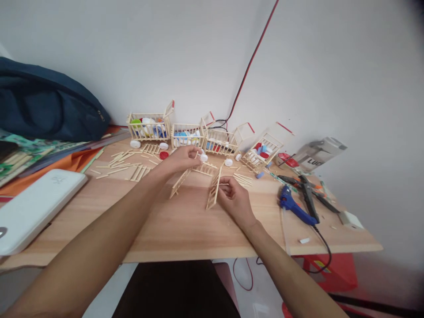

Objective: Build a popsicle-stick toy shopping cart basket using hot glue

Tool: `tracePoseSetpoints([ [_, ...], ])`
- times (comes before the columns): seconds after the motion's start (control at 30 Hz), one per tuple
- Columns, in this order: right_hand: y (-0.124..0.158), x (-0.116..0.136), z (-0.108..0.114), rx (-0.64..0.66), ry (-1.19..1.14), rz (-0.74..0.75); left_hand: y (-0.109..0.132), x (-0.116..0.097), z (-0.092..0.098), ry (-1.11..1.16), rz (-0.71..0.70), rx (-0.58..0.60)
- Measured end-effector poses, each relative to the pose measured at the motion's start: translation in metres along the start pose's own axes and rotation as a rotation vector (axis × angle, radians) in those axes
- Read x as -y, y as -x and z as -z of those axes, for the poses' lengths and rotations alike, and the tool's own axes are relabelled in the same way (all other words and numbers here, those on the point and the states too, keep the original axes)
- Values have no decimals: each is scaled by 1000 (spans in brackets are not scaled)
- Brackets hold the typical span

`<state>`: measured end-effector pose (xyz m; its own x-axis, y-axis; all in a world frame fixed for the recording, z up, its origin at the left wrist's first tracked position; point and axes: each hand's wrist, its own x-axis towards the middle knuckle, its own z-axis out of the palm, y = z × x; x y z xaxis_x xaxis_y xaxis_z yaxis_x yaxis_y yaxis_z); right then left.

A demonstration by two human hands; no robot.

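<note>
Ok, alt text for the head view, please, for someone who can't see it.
A person's left-hand grip is at the far end of the left stick panel, and the right-hand grip is against the right stick panel, on a wooden table. Behind them, four stick carts hold colourful pieces; loose sticks lie left, a blue glue gun right.

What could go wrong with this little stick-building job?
Two things, perhaps. The thin slatted panel at the right hand could crack or tilt if pressed hard. And the cord of the blue glue gun hangs over the table edge, so a snag might drag it off.
</note>
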<state>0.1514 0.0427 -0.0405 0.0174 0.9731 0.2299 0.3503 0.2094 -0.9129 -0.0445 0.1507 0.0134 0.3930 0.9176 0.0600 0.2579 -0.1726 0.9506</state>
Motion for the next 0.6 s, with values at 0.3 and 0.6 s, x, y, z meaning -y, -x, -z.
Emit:
tracePoseSetpoints([
  [0.3,-1,-1,0,30,-28,0,-4,5,-3,-41,-54,-15],
  [0.6,-1,-5,1,37,-19,9,-9,11,-3,-61,-79,6],
])
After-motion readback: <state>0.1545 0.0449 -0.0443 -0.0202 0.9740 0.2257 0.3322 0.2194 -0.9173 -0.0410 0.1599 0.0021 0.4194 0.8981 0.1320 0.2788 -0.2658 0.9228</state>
